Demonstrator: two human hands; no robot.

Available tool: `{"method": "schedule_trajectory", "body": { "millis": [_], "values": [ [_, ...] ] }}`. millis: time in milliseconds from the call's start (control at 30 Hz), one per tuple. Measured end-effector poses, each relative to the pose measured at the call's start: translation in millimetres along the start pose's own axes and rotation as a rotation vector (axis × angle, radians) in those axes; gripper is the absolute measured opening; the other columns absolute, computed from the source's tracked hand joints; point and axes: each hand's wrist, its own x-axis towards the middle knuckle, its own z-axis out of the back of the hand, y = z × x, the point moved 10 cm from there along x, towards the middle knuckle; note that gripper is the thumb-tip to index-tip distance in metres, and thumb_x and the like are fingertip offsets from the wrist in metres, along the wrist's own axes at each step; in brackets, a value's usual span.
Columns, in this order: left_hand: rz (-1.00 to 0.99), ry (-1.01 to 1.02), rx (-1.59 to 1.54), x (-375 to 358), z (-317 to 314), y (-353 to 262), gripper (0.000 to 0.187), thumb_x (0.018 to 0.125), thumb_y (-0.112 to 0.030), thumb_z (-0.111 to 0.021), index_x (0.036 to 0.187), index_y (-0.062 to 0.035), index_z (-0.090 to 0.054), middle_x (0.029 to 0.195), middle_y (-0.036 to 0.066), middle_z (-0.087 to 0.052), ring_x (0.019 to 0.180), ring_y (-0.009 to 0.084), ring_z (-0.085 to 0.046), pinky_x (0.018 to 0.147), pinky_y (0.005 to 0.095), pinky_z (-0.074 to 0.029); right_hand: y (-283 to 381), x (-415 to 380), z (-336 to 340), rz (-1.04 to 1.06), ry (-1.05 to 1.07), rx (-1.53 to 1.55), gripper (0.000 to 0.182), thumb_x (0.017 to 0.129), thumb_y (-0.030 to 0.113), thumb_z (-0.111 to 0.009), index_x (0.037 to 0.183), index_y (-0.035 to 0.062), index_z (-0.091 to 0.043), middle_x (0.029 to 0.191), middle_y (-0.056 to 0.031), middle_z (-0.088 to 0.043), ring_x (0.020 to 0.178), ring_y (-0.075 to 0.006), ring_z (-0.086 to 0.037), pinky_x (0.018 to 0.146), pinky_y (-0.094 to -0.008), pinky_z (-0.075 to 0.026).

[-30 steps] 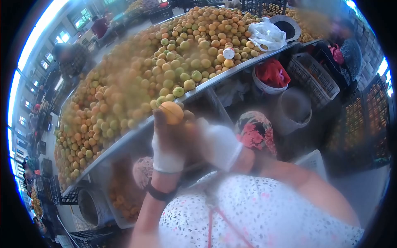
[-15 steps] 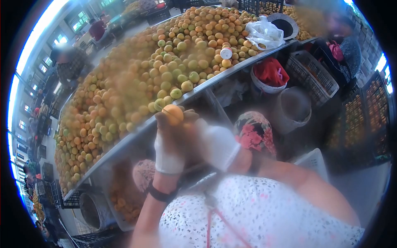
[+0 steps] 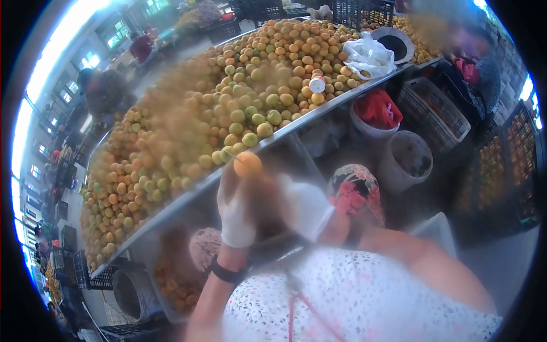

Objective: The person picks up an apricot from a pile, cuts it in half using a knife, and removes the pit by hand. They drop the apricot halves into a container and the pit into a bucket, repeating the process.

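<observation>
An orange apricot [image 3: 248, 164] is held up in the fingers of my left hand [image 3: 236, 214], in front of the near rim of the sorting table [image 3: 285, 130]. My left hand wears a white glove with brownish, stained fingers and is closed around the fruit. Close beside it, my right hand [image 3: 305, 208], also in a white glove, reaches toward the apricot. A brown blur hides its fingers and anything in them. A short thin line sticks out past the apricot's upper left. Beyond both hands lies a large heap of apricots [image 3: 239, 117], orange to greenish.
On the heap lie a small white-lidded container [image 3: 317, 85] and a plastic bag [image 3: 370, 55]. Below the rim stand a bucket with red cloth [image 3: 376, 111], a grimy bucket [image 3: 407, 157] and a crate [image 3: 436, 108]. A bin of apricot pieces [image 3: 176, 285] sits lower left. A person [image 3: 481, 68] sits at right.
The whole view has shifted slightly, so the scene sits a little lower and further right. The apricot stays in my left hand, with my right hand close beside it.
</observation>
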Motion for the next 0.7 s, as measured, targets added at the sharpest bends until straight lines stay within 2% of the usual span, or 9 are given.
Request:
{"method": "schedule_trajectory", "body": {
  "millis": [67,200,267,300,333,400,533,600,700],
  "values": [
    [0.096,0.009,-0.164,4,2,5,0.042,0.101,-0.022,-0.057,0.134,0.0023,-0.047,0.121,0.009,-0.057,0.11,0.015,-0.055,0.095,0.0282,-0.044,1,1,-1,0.002,-0.004,0.015,0.021,0.097,0.023,-0.057,0.094,0.0027,-0.052,0.063,-0.0219,-0.061,0.062,-0.0408,-0.064,0.052,-0.0496,-0.048],
    [0.115,-0.027,-0.027,12,2,8,0.04,0.101,-0.021,-0.056,0.132,0.0026,-0.048,0.12,0.008,-0.059,0.109,0.0144,-0.056,0.095,0.028,-0.044,-7,0,-1,-0.057,-0.033,0.203,0.021,0.097,0.022,-0.057,0.094,0.0024,-0.052,0.066,-0.0234,-0.061,0.065,-0.0413,-0.064,0.054,-0.0499,-0.048],
    [-0.227,-0.049,0.34,14,5,-7,0.041,0.103,-0.028,-0.053,0.13,0.0023,-0.049,0.114,0.008,-0.06,0.104,0.0139,-0.057,0.09,0.0271,-0.046,-5,4,5,-0.057,-0.046,0.238,0.021,0.097,0.022,-0.057,0.095,0.0023,-0.052,0.067,-0.0235,-0.062,0.065,-0.0416,-0.064,0.054,-0.0499,-0.048],
    [-0.245,-0.101,0.417,14,7,-6,0.046,0.103,-0.038,-0.053,0.127,0.0014,-0.05,0.11,0.009,-0.061,0.099,0.0155,-0.059,0.086,0.0279,-0.047,-5,5,8,-0.061,-0.057,0.273,0.021,0.097,0.022,-0.057,0.096,0.0022,-0.051,0.068,-0.0236,-0.062,0.066,-0.0419,-0.064,0.054,-0.0498,-0.048],
    [-0.243,-0.1,0.416,15,8,-7,0.046,0.103,-0.038,-0.053,0.127,0.0014,-0.05,0.11,0.009,-0.061,0.099,0.0155,-0.059,0.086,0.0279,-0.047,-5,5,6,-0.064,-0.057,0.272,0.021,0.097,0.022,-0.057,0.096,0.0022,-0.051,0.068,-0.0236,-0.062,0.066,-0.0419,-0.064,0.054,-0.0498,-0.048],
    [0.088,0.024,-0.04,19,2,18,0.052,0.1,-0.045,-0.055,0.127,-0.0006,-0.05,0.109,0.011,-0.062,0.098,0.0177,-0.06,0.085,0.0297,-0.048,-11,4,-1,-0.121,-0.011,0.214,0.021,0.097,0.022,-0.057,0.099,0.0019,-0.051,0.069,-0.0232,-0.062,0.066,-0.0422,-0.064,0.055,-0.0505,-0.048],
    [0.082,-0.075,0.091,27,25,44,0.055,0.099,-0.051,-0.054,0.122,-0.0017,-0.053,0.106,0.011,-0.064,0.096,0.0178,-0.061,0.084,0.0299,-0.049,-5,12,2,-0.085,-0.049,0.171,0.022,0.096,0.023,-0.057,0.099,0.0022,-0.051,0.068,-0.0227,-0.062,0.066,-0.0424,-0.063,0.055,-0.051,-0.048],
    [0.218,-0.038,-0.155,21,17,45,0.058,0.097,-0.057,-0.053,0.116,-0.0028,-0.056,0.102,0.01,-0.064,0.093,0.0173,-0.061,0.082,0.0297,-0.049,-11,9,-3,-0.122,0.011,0.119,0.022,0.096,0.024,-0.058,0.1,0.0028,-0.052,0.067,-0.022,-0.062,0.066,-0.0421,-0.064,0.055,-0.0513,-0.048],
    [0.2,-0.061,-0.12,25,18,44,0.059,0.095,-0.06,-0.054,0.111,-0.0033,-0.057,0.1,0.01,-0.064,0.09,0.0184,-0.061,0.081,0.0312,-0.05,-14,7,-11,-0.113,0.037,0.099,0.022,0.097,0.024,-0.057,0.099,0.0026,-0.052,0.067,-0.0221,-0.062,0.065,-0.0423,-0.063,0.054,-0.0514,-0.048]
  ]
}}
